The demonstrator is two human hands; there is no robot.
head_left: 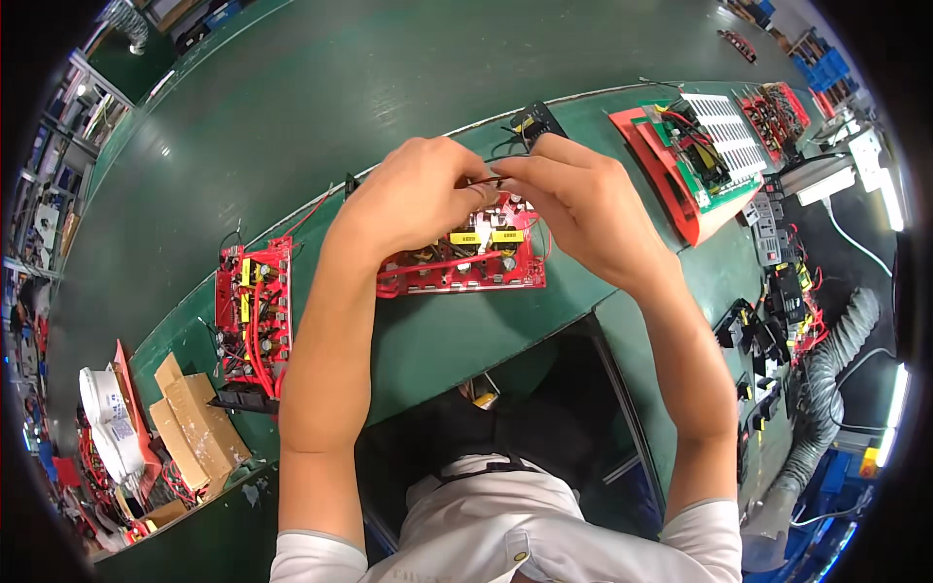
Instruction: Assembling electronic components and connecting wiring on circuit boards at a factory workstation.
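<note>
A red circuit board (466, 279) with yellow-wrapped parts and red wires lies on the green bench in front of me. Over its far edge, my left hand (413, 199) is closed, thumb and fingers pinched together. Close beside it my right hand (583, 204) is closed too, its fingertips at a thin dark wire (494, 180) that runs between the two hands. The fingers cover the far part of the board. Just beyond my right hand sits a small black board (537, 121) with wires.
Another red circuit board (255, 316) lies left of my left forearm. An open cardboard box (199, 428) and a white spool-like container (110, 423) stand further left. At the right are a green board with a white slatted panel (724, 146), several black parts (753, 335) and a grey flexible duct (826, 389).
</note>
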